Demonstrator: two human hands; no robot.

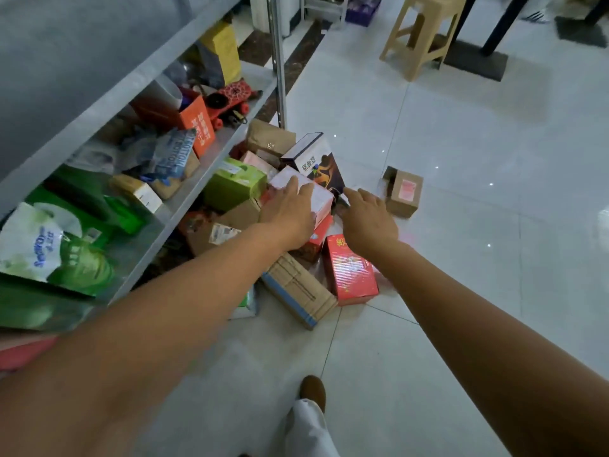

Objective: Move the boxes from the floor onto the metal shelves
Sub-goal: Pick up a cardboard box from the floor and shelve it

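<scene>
Several boxes lie piled on the white tiled floor beside the metal shelves (184, 206). My left hand (290, 212) reaches over the pile, its straight fingers touching the top of a pale pink box (321, 196). My right hand (370, 219) hovers open just right of that box, above a dark printed box (324, 163). A red box (349, 272) and a long brown carton (300, 288) lie nearer to me. A green box (234, 183) sits at the pile's left, and a small brown carton (403, 192) stands apart on the right.
The lower shelf holds green bags (66, 252), an orange box (197, 123), a red toy car (230, 100) and a yellow bag (224, 47). A shelf post (278, 61) stands behind the pile. A beige plastic stool (425, 31) and a dark table base (478, 61) stand farther off. My foot (313, 390) is below.
</scene>
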